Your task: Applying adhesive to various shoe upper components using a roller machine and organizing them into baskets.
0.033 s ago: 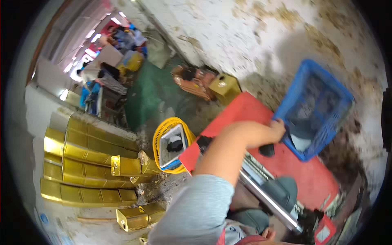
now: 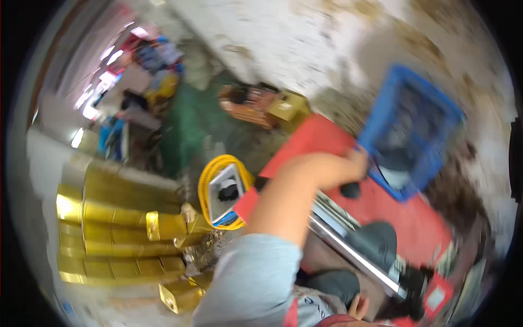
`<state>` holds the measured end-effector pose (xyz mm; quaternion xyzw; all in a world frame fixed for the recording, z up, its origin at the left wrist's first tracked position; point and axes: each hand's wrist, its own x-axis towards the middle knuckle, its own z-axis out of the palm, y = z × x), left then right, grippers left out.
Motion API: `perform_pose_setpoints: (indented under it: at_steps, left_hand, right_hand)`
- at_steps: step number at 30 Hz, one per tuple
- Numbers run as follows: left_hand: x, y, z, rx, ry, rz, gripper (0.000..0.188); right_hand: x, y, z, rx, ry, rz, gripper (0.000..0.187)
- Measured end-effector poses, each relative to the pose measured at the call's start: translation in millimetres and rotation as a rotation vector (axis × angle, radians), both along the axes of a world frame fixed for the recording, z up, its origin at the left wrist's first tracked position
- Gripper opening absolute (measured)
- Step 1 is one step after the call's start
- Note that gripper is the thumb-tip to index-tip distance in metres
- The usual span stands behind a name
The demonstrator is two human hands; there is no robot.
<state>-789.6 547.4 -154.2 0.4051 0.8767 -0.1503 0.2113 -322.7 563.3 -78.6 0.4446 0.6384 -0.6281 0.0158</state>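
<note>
My left hand (image 2: 357, 164) reaches across a red tabletop (image 2: 321, 136) and is closed on the near left rim of a blue plastic basket (image 2: 380, 117). The fingers are blurred. The basket looks tilted at the table's far right side, with dark grey material and a pale piece inside. Beside the hand on the red surface lies a small black object (image 2: 350, 189). Part of my right hand (image 2: 358, 306) shows low in the picture, close to my body; what it holds, if anything, is hidden. A long silver bar (image 2: 357, 256) runs between me and the tabletop, near dark grey rounded shapes (image 2: 376, 242).
Gold metal tins (image 2: 125, 234) are stacked along the left wall. A yellow basket (image 2: 205, 188) holding a white bin with black items stands on the floor. Another gold tin (image 2: 287, 107) and a reddish-brown crate (image 2: 248, 106) sit by the stained wall. Beyond a doorway are blurred people.
The whole view has shifted slightly, with stronger blur. My left hand stays at the blue basket's rim, and more of my right hand shows.
</note>
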Motion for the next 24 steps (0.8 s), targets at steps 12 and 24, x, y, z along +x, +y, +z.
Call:
perform_pose_setpoints:
  at_steps: [12,24]
  left_hand:
    - [65,-11,55,0.092,-0.702,-0.065,0.094]
    - [100,25,26,0.103,-0.776,0.823,0.059]
  right_hand:
    - [-28,2,49,0.042,0.192,0.253,0.036]
    - [-16,-8,39,-0.028,0.183,0.151,0.031]
